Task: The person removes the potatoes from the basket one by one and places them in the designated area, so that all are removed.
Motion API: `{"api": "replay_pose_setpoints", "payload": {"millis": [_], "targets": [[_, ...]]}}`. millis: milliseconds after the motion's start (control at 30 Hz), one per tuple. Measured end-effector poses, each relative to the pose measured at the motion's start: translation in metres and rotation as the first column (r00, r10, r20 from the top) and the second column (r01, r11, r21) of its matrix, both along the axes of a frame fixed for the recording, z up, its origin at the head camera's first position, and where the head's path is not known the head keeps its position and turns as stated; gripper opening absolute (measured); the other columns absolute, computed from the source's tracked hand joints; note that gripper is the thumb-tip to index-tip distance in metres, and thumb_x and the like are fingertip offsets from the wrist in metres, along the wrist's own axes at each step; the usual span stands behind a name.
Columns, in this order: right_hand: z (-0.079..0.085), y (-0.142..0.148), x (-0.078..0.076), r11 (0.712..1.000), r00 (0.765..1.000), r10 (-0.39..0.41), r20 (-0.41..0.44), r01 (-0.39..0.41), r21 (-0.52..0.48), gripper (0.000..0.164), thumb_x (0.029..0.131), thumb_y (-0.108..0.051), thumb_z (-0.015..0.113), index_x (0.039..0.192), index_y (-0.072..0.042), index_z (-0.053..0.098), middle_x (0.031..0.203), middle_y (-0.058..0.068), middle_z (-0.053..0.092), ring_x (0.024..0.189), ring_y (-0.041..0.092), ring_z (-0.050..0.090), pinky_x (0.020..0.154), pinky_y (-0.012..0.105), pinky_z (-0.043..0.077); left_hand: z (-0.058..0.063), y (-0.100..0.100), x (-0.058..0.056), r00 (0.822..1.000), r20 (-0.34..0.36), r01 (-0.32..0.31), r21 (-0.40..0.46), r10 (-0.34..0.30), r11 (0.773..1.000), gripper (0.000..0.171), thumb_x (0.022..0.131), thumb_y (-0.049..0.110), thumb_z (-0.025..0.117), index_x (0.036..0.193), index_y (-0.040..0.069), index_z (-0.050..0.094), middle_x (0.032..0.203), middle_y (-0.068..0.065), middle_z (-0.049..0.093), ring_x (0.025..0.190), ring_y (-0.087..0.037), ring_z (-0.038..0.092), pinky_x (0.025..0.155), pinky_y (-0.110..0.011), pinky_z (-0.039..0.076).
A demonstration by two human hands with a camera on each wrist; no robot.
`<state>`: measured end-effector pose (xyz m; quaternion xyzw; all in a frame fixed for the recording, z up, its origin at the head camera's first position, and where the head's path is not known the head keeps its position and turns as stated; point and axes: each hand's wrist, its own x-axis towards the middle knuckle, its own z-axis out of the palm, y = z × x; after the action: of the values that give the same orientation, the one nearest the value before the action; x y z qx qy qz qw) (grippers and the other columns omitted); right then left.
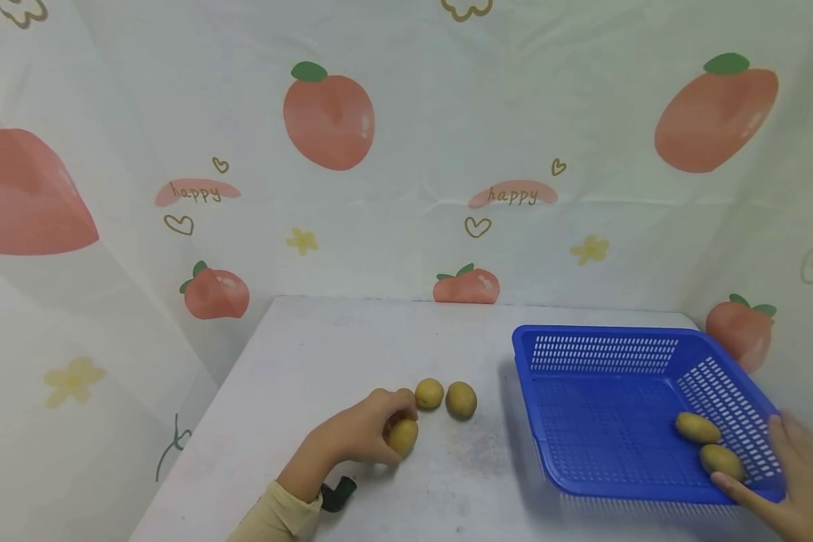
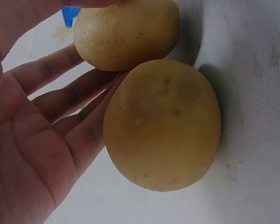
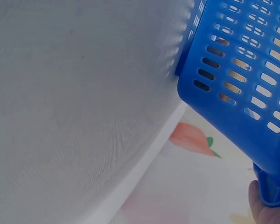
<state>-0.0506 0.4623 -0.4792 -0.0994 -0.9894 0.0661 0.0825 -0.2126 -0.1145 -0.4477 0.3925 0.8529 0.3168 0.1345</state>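
Left hand [image 1: 354,430]: half curled, one potato [image 1: 404,436] pinched between thumb and fingers.
Right hand [image 1: 805,478]: curled over basket rim [image 1: 637,491].
Risk: second potato [image 2: 163,128], beside left palm, could be knocked rolling if grip is shifted.

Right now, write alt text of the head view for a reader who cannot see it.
A person's left hand grips a potato at a white table, with two more potatoes lying close by. The right hand holds the near right corner of a blue perforated basket with two potatoes inside. Fruit-printed cloth hangs behind.
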Motion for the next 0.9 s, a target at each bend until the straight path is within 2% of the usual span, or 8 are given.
{"api": "replay_pose_setpoints", "payload": {"millis": [300, 567, 767, 900], "targets": [[0.0, 0.0002, -0.0003, 1.0, 1.0, 0.006, -0.011, -0.006, 0.004, 0.136, 0.09, -0.07, 0.067, 0.156, 0.023, -0.008, 0.16, 0.047, -0.015, 0.152, 0.063, -0.014, 0.119, 0.075, -0.012, 0.0008, 0.0003, 0.0021, 0.999, 0.018, -0.037, -0.055, 0.038, 0.998, 0.053, 0.067, 0.0, 0.089, 0.109, 0.02, 0.064, 0.102, 0.006, 0.062, 0.098, -0.016, 0.054, 0.08, -0.023, 0.05], [0.0015, -0.0025, 0.0008, 1.0, 1.0, -0.011, 0.011, 0.011, 0.014, 0.136, 0.091, -0.072, 0.065, 0.155, 0.023, -0.009, 0.16, 0.047, -0.015, 0.151, 0.065, -0.012, 0.118, 0.079, -0.006, -0.0012, 0.0007, -0.0023, 0.998, 0.056, 0.004, 0.018, -0.005, 1.0, 0.046, 0.069, -0.004, 0.087, 0.106, 0.014, 0.065, 0.103, 0.004, 0.069, 0.096, -0.008, 0.066, 0.086, -0.025, 0.059], [0.0015, -0.0037, 0.0013, 1.0, 1.0, -0.019, -0.001, 0.019, 0.017, 0.136, 0.09, -0.072, 0.065, 0.156, 0.022, -0.007, 0.161, 0.046, -0.015, 0.152, 0.063, -0.013, 0.119, 0.078, -0.006, -0.002, 0.0008, -0.0036, 0.997, 0.069, 0.015, 0.041, -0.018, 0.999, 0.04, 0.07, -0.006, 0.084, 0.101, 0.013, 0.067, 0.099, 0.003, 0.07, 0.092, -0.006, 0.067, 0.084, -0.025, 0.06], [0.0017, -0.0033, 0.0009, 1.0, 1.0, -0.015, -0.006, 0.015, 0.02, 0.136, 0.09, -0.072, 0.065, 0.155, 0.023, -0.006, 0.161, 0.047, -0.014, 0.153, 0.063, -0.012, 0.119, 0.077, -0.006, -0.0005, 0.0011, -0.0016, 0.998, 0.068, 0.004, 0.036, -0.007, 0.999, 0.038, 0.071, -0.001, 0.086, 0.1, 0.014, 0.068, 0.099, 0.004, 0.07, 0.092, -0.007, 0.066, 0.085, -0.026, 0.059]]}}
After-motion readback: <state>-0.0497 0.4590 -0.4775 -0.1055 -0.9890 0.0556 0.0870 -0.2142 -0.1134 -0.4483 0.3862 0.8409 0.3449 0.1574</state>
